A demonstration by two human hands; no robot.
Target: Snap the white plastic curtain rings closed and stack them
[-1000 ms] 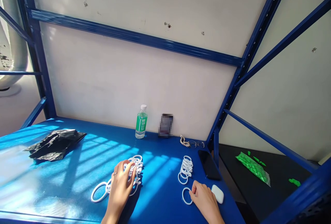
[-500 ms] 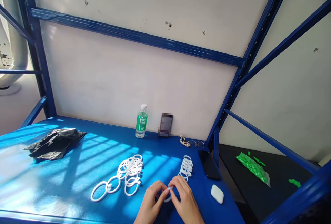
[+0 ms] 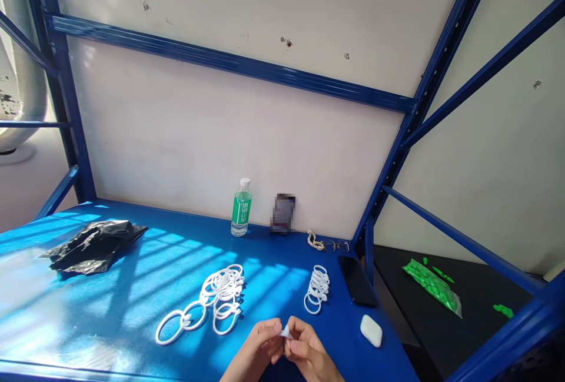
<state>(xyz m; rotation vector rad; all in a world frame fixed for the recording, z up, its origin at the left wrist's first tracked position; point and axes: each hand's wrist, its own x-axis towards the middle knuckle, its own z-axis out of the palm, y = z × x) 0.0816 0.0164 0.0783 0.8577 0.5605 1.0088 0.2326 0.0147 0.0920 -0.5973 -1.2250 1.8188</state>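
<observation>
Near the front edge of the blue table, my left hand (image 3: pixel 261 344) and my right hand (image 3: pixel 308 348) are close together, fingers pinched. Between their fingertips is a white plastic ring (image 3: pixel 286 332); only a small pale part of it shows, the rest hidden by the fingers. Just beyond my right hand lies a short overlapping row of white rings (image 3: pixel 318 283). To the left of my hands is a bigger heap of white rings (image 3: pixel 223 285), with a couple of linked-looking rings (image 3: pixel 169 327) trailing toward the left front.
A black plastic bag (image 3: pixel 97 246) lies on the left. Against the wall stand a green-labelled bottle (image 3: pixel 241 211) and a blurred phone-like object (image 3: pixel 283 214). Eyeglasses (image 3: pixel 335 245), a black phone (image 3: pixel 356 281) and a white case (image 3: pixel 371 331) line the right side. Blue posts (image 3: pixel 392 152) frame the table.
Both hands have drawn slightly nearer to me and turned, and the ring held between them has tilted. The row of rings beyond my right hand is now fully uncovered.
</observation>
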